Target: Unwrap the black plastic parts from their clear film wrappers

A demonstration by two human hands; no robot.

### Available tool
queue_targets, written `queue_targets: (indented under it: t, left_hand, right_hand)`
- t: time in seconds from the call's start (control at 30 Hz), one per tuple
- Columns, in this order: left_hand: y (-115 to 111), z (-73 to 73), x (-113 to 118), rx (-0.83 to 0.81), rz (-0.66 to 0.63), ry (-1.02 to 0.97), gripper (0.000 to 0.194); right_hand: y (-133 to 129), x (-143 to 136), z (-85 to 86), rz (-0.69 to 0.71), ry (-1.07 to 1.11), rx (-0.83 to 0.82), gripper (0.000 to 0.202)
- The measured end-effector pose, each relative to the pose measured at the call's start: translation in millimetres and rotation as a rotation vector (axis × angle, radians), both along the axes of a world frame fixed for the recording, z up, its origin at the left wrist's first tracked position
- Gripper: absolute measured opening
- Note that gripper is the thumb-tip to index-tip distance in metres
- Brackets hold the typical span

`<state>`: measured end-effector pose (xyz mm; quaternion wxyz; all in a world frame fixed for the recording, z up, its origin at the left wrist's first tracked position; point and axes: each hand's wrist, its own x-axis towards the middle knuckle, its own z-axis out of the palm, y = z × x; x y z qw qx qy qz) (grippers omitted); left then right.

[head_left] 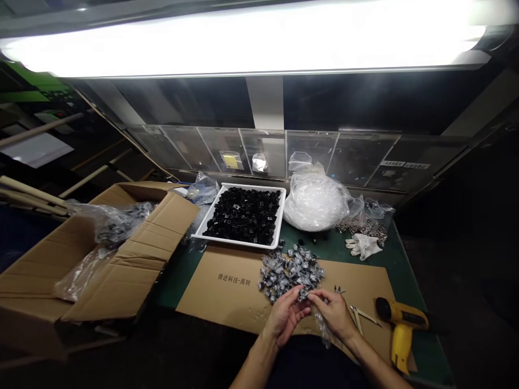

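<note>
Both hands meet low in the view, at the near edge of a pile of small black parts in clear plastic [290,270]. My left hand [286,316] is palm up, its thumb and fingertips pinching a small plastic-wrapped black part [303,294]. From the other side, my right hand [331,312] pinches the same part between thumb and forefinger. Below the right hand hangs a crumpled strip of clear plastic [323,328]; whether the fingers grip it too is hidden. Underneath lies a flat cardboard sheet [219,302] with printed characters.
Behind the pile stands a white tray [233,242] full of black parts, beside a white plastic bag [316,202]. To the right are a white glove [363,246], bagged metal pieces [373,229], pale tweezers-like tool [357,320] and yellow heat gun [402,327]. An open carton [133,270] stands left.
</note>
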<state>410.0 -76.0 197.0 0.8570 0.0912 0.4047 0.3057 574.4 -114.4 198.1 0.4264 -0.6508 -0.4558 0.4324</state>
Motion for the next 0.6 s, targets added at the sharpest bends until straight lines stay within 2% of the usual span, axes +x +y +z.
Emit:
queue_targets:
  t: [0.2, 0.4, 0.5, 0.6]
  left_hand:
    - [0, -3.6, -1, 0.047, -0.048, 0.079, 0.038]
    - [-1, -14.7, 5, 0.108, -0.036, 0.267, 0.035]
    - [1, -14.9, 4, 0.102, -0.081, 0.309, 0.034]
    - [7, -11.5, -1, 0.093, -0.159, 0.291, 0.032]
  right_hand:
    - [-5, 5, -3.3, -0.051, -0.020, -0.072, 0.035]
    - [-5, 8, -2.9, -0.068, -0.089, -0.080, 0.039]
    - [-5, 9, -5.0, -0.091, -0.099, -0.097, 0.037]
    - [-6, 10, -8.9, -0.100, -0.013, -0.100, 0.035]
